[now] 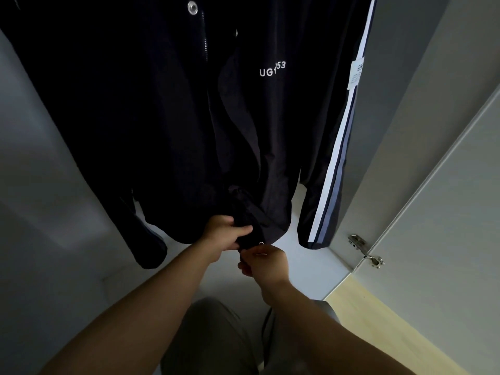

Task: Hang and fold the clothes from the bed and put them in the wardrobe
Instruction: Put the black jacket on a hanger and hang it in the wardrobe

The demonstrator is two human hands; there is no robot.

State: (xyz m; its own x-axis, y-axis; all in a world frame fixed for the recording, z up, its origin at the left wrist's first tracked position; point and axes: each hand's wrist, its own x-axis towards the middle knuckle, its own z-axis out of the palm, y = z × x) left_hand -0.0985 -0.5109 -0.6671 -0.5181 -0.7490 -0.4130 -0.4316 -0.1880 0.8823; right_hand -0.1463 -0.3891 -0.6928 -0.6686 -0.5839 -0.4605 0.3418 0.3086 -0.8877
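jacket: dark jacket (167, 117) hangs inside the wardrobe (32, 136); hanger out of frame, can't see it
left hand: left hand (223, 234) closed round a bunch of the hem, thumb on top
right hand: right hand (266, 262) pinches the hem edge just beside the left; fingertips partly hidden
zip end: small metal ring (261, 243) right at the fingers; likely lining up the zip, too dark to be sure
risk 1: pulling down on the hem could drag the jacket off its hanger
risk 2: dim light and dark fabric, so the zip halves may be misfed or cloth caught in them
risk 3: striped sleeve (332, 171) hangs near the door (446, 212) and hinge (365, 251), may get pinched at closing
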